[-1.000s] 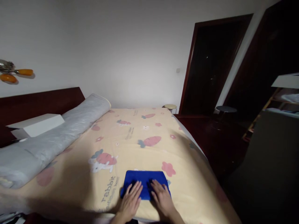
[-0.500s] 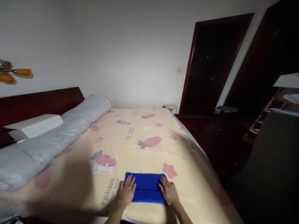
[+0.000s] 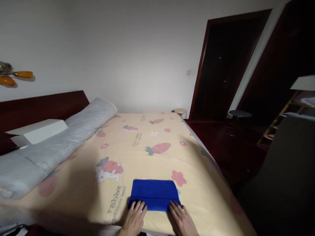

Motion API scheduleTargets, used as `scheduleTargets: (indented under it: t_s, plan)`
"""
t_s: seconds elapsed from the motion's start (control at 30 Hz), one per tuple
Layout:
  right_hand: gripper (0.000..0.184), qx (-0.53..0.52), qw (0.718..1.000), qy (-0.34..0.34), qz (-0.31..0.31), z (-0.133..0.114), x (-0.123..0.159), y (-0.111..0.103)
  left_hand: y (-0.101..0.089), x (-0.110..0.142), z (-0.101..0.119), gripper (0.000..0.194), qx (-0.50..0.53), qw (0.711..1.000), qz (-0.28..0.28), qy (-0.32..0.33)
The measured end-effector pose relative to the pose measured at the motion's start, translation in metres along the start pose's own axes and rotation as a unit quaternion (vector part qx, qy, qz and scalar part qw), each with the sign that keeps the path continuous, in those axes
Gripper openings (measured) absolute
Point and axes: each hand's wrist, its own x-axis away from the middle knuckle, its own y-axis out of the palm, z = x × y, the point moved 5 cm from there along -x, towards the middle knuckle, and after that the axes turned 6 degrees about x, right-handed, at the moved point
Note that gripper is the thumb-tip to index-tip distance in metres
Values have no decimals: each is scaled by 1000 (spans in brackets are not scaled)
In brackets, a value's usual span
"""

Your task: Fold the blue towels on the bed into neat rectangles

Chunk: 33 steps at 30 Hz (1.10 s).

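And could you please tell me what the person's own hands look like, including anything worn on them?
The left hand is bare and ungloved, with no ring visible on it. The right hand is ungloved too and wears what looks like a small, pale ring on one finger. No sleeve shows on either side.

Bedspread [image 3: 150, 165] open past blue cloth [image 3: 154, 188]; grey roll [image 3: 82, 121] bars left; dark floor [image 3: 214, 132] unclear.

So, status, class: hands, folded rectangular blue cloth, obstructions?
Left hand, right hand: touching folded blue cloth, near corners. Cloth flat on cream carrot-print bedsheet. No obstruction visible.
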Motion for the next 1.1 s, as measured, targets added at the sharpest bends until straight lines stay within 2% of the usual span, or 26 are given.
scheduleTargets:
  t_s: [0.07,0.13,0.3,0.43,0.5,0.57,0.63,0.7,0.77,0.83,0.9,1.03,1.1]
  plan:
    - [46,-4,1000,12,22,1,-3,-5,4,-8,-3,72,4,1000,-2,-30]
    - [41,-16,999,28,27,3,-14,-15,-1,-19,-7,69,11,998,11,-54]
    - [37,-10,991,133,-12,8,-52,-35,-20,-51,-20,58,51,987,20,-153]
    - [40,19,978,205,3,12,-73,-34,-30,-70,-28,53,50,980,46,-190]
    - [42,28,972,235,10,6,-80,-28,-32,-77,-27,52,49,978,59,-194]
    - [47,13,974,225,22,-10,-88,-21,-31,-80,-19,53,48,978,68,-193]
    - [52,-26,984,174,23,-32,-97,-11,-26,-81,-10,54,49,979,70,-185]
    - [52,-62,991,119,13,-48,-101,-2,-23,-79,0,56,55,985,80,-146]
    - [53,-71,994,76,12,-52,-100,5,-22,-73,5,58,61,990,101,-78]
    - [55,-66,996,43,31,-43,-93,8,-23,-65,0,58,68,991,111,-19]
    - [57,-62,996,37,49,-23,-84,9,-24,-57,-17,57,73,992,99,-10]
    - [57,-54,989,133,47,24,-68,9,-25,-51,-59,51,69,992,73,-73]
    - [60,-44,981,186,34,35,-65,7,-27,-54,-67,47,58,991,73,-98]
